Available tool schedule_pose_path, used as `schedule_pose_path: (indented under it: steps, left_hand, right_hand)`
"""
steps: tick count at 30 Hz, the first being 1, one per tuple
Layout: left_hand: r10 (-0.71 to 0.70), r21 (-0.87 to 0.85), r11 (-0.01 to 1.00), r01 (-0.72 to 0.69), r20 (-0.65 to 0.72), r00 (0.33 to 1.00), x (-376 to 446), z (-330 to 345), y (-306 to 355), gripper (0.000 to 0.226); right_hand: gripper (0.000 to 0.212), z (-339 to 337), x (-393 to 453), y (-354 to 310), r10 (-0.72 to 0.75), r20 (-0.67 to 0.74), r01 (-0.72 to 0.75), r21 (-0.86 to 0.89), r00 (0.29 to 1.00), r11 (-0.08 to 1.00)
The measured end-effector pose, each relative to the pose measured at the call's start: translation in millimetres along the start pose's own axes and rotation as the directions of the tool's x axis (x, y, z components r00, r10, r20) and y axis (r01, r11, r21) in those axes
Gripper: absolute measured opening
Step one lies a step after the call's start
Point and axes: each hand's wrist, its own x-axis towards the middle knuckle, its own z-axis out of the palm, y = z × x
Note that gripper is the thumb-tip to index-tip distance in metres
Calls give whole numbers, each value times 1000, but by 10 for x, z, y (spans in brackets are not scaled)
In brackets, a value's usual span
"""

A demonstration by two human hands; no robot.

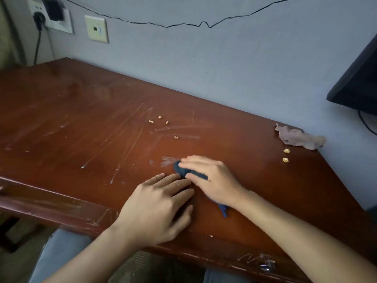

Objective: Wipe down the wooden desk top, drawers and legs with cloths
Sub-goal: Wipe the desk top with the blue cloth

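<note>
At the far left, above the desk's back-left corner, we see a wall socket (52,16) with a black adapter plugged in, and beside it a cream switch plate (96,29); a thin black cable (179,24) sags along the wall to the right. The wooden desk top (71,119) is scratched and streaked with dust across its middle. A few pale crumbs (159,120) lie toward the back edge, near the centre.

Near the front edge, our left hand (158,207) rests flat on the wood, fingers straight and close together, gripping nothing; its fingertips reach the blue cloth (183,170). The cloth sits on the surface just ahead of the front edge, a little right of centre, bunched under our right hand (212,178). That hand presses down on it with fingers stretched out, slightly blurred, thumb alongside; a tail of cloth pokes out under the wrist.

Further right, a crumpled beige cloth (297,138) lies at the back-right corner, touching the wall, with two more crumbs (286,155) just in front of it by the right edge. A dark monitor (359,78) juts in at the far right. A small metal drawer handle (267,265) shows on the front face below.
</note>
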Motion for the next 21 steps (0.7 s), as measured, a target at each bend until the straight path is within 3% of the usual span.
schedule_pose_path:
  steps: [3, 6, 8, 14, 16, 20, 21]
  left_hand:
    - [-18, 23, 1000, 18, -18, 1000, -74, -32, -28, 38]
    - [-93, 90, 992, 89, 46, 995, -247, -54, -44, 50]
    - [-129, 128, 985, 118, 86, 988, -360, -51, -21, 59]
    - [-127, 146, 982, 122, 28, 992, -594, -60, 10, 57]
    - [-122, 124, 985, 121, 0, 993, -657, -86, -29, 53]
    - [-132, 65, 988, 140, -112, 985, -697, -111, -42, 45]
    - [-142, 46, 988, 150, -151, 978, -704, -117, -38, 42]
  right_hand:
    - [34, -122, -17, 154, -12, 21, 13, -19, 1000, 1000]
    - [32, -223, 117, 347, 174, -95, -179, -49, 980, 983]
    - [33, -156, 206, 276, 209, -116, -220, -94, 971, 971]
    - [37, 213, 264, -373, -92, 79, 91, 20, 993, 996]
    - [36, 192, 309, -314, -126, 101, 123, 33, 987, 992]
    - [35, 126, 480, -135, 151, -68, -157, -104, 986, 982]
    - [35, 168, 495, -198, 161, -82, -170, -115, 983, 979]
